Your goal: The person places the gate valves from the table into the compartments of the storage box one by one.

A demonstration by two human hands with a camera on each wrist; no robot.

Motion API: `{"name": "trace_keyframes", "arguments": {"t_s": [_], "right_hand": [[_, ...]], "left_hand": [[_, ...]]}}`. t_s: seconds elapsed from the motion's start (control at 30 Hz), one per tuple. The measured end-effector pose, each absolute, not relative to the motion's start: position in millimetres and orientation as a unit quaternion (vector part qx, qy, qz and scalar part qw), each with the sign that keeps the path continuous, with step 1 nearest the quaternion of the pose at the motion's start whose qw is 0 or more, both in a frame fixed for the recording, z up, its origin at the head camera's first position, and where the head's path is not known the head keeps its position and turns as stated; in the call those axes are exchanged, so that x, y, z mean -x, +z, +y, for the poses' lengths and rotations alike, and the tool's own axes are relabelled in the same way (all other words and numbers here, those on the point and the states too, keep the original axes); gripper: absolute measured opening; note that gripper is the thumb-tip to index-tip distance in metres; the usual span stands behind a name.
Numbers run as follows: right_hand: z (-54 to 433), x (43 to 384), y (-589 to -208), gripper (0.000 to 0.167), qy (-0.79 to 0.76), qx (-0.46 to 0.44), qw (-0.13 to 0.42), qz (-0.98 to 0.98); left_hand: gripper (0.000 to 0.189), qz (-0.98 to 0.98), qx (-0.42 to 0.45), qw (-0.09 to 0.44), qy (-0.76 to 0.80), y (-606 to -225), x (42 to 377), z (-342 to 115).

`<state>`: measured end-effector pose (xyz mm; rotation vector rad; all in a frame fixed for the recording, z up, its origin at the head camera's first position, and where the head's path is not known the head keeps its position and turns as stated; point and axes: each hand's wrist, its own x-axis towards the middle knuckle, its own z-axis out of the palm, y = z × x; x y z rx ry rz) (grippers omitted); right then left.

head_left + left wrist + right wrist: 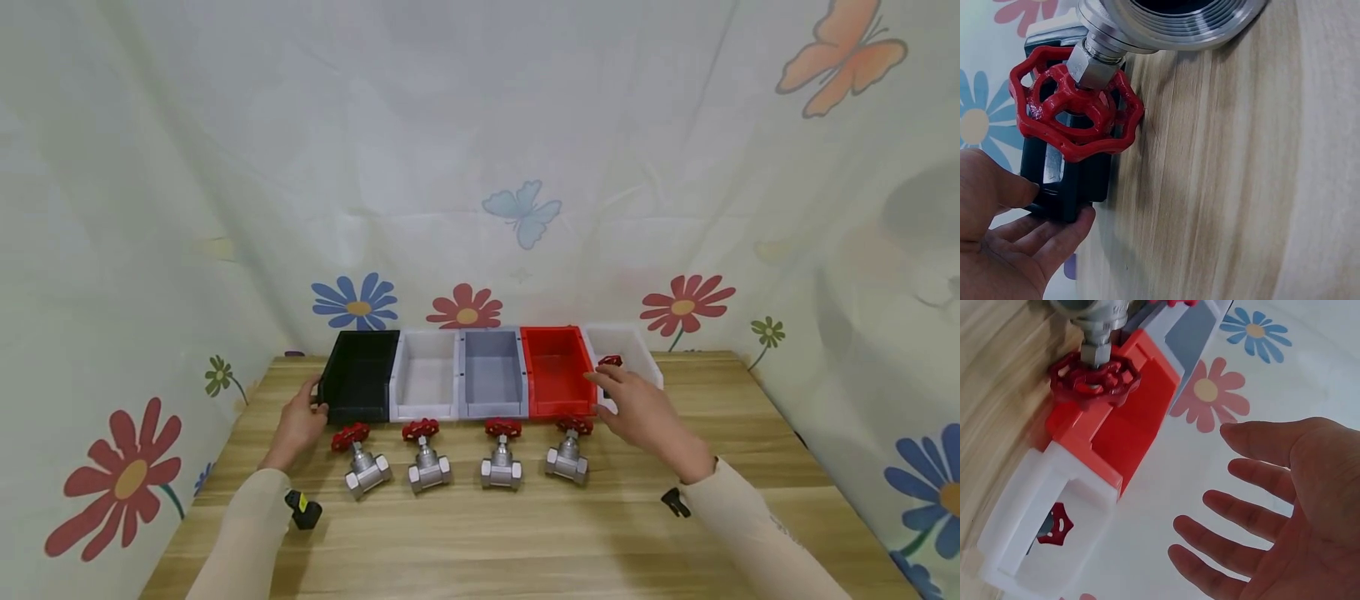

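Observation:
My left hand [298, 427] holds the outer side of a black bin [358, 414], the leftmost in a row. In the left wrist view, the thumb lies at the bin's edge and the fingers [1063, 240] are against its outside. My right hand [641, 410] hovers near the rightmost white bin [643, 350], its fingers spread and nothing in them. That bin contains a valve with a red handwheel [1057, 526], partly hidden. Several metal valves with red handwheels stand before the other bins, including one valve [366, 473] by the black bin and another [567, 461] by the red bin [557, 408].
Between the black and red bins sit another white bin [426, 411] and a grey bin [497, 408]. The row stands at the back of a wooden table [465, 550], against a flower-printed curtain [420, 167]. Black wrist devices, such as one device [303, 510], show beside the sleeves.

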<state>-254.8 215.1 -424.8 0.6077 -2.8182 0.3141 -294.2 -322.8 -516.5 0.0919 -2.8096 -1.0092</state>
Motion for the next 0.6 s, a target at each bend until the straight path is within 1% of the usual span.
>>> {"name": "trace_keyframes", "arguments": {"t_s": [0.4, 0.6], "right_hand": [[205.2, 233.2, -427.0, 0.056, 0.117, -0.22, 0.115, -0.962], [197.6, 225.2, -432.7, 0.057, 0.12, -0.215, 0.078, -0.966]], "left_hand": [[0.056, -0.937, -0.039, 0.072, -0.339, -518.3, 294.5, -323.1], [0.057, -0.936, -0.041, 0.069, -0.343, -518.7, 295.5, -323.0]]}}
